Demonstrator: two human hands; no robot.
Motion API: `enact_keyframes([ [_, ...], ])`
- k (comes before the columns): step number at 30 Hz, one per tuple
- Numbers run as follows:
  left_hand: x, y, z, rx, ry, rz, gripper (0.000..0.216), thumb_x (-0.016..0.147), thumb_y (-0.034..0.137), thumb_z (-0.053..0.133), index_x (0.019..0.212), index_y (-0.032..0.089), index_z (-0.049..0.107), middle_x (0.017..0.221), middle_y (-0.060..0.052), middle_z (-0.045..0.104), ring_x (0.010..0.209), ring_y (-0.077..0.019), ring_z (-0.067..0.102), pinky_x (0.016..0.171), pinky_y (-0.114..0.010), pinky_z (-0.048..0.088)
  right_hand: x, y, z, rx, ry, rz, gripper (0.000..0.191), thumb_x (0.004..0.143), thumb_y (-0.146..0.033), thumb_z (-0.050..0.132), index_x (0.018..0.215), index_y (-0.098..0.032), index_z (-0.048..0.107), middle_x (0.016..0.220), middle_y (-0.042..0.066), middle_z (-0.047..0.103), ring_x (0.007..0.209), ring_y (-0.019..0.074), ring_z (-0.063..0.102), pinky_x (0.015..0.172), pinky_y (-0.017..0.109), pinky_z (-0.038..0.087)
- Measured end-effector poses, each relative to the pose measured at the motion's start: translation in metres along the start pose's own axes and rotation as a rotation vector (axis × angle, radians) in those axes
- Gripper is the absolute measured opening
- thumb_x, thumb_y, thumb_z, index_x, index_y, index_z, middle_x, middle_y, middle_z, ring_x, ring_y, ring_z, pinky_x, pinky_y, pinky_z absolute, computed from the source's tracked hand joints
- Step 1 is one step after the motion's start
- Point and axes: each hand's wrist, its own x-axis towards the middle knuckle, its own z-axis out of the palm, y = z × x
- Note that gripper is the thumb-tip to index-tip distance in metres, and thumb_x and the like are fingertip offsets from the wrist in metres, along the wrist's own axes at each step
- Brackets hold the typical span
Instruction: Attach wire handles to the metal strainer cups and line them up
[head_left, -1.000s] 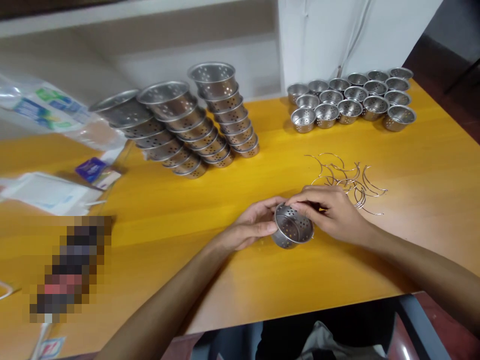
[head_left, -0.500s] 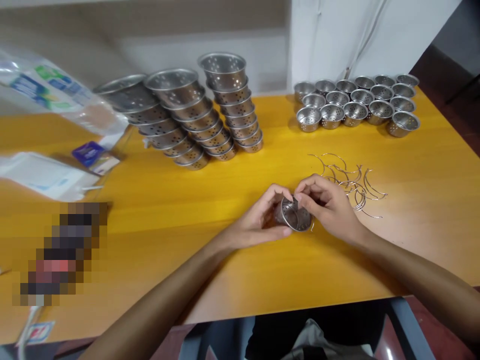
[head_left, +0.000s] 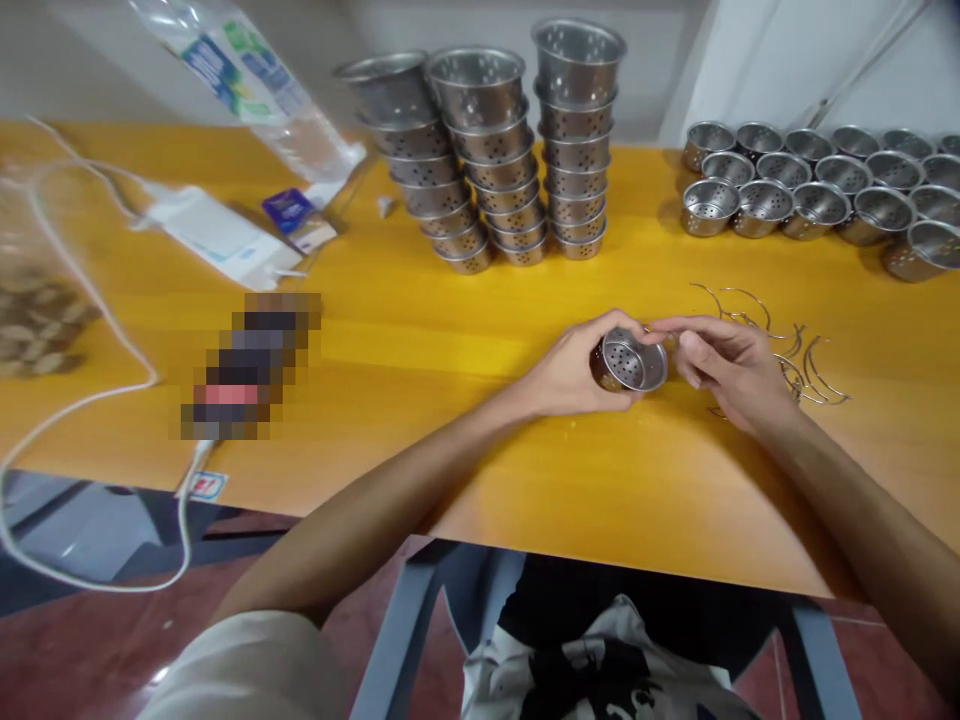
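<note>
Head: left hand (head_left: 570,375) around perforated cup (head_left: 628,362), half-open right hand (head_left: 731,365) at rim.

From my end the bench (head_left: 420,330) is bright yellow-orange with faint wood grain. The little cup (head_left: 630,362) is shiny silver, dotted with round holes, same as the stacks (head_left: 517,150). Wire hooks (head_left: 802,350) are silver too. The plastic bag (head_left: 247,80) is clear with blue and green print, the cable (head_left: 90,400) plain white, the floor (head_left: 112,640) reddish-brown.
</note>
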Motion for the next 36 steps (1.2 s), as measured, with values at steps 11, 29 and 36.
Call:
enact_keyframes([
  [11, 0.007, -0.006, -0.013, -0.241, -0.104, -0.083, 0.058, 0.067, 0.023, 0.090, 0.118, 0.021, 0.062, 0.105, -0.003, 0.071, 0.088, -0.0182, 0.067, 0.078, -0.031, 0.053, 0.000, 0.005, 0.003, -0.149, -0.220, -0.067, 0.030, 0.106, -0.050, 0.069, 0.109, -0.025, 0.086, 0.070, 0.000, 0.073, 0.050, 0.0078, 0.051, 0.049, 0.023, 0.039],
  [29, 0.012, -0.004, -0.020, -0.302, -0.212, -0.124, 0.057, 0.064, 0.019, 0.086, 0.113, 0.021, 0.057, 0.094, 0.002, 0.063, 0.077, -0.0118, 0.059, 0.067, -0.023, 0.047, -0.001, -0.002, 0.025, 0.011, -0.165, 0.070, 0.043, 0.091, -0.057, 0.085, 0.089, -0.019, 0.066, 0.064, 0.002, 0.076, 0.050, 0.0142, 0.071, 0.053, 0.024, 0.061],
  [36, 0.012, -0.003, -0.021, -0.296, -0.226, -0.139, 0.057, 0.061, 0.018, 0.086, 0.111, 0.020, 0.059, 0.093, 0.002, 0.061, 0.076, -0.0111, 0.056, 0.065, -0.023, 0.045, -0.003, -0.005, 0.025, 0.048, -0.222, 0.091, 0.042, 0.090, -0.054, 0.087, 0.091, -0.019, 0.063, 0.063, 0.002, 0.076, 0.050, 0.0155, 0.073, 0.052, 0.022, 0.059],
])
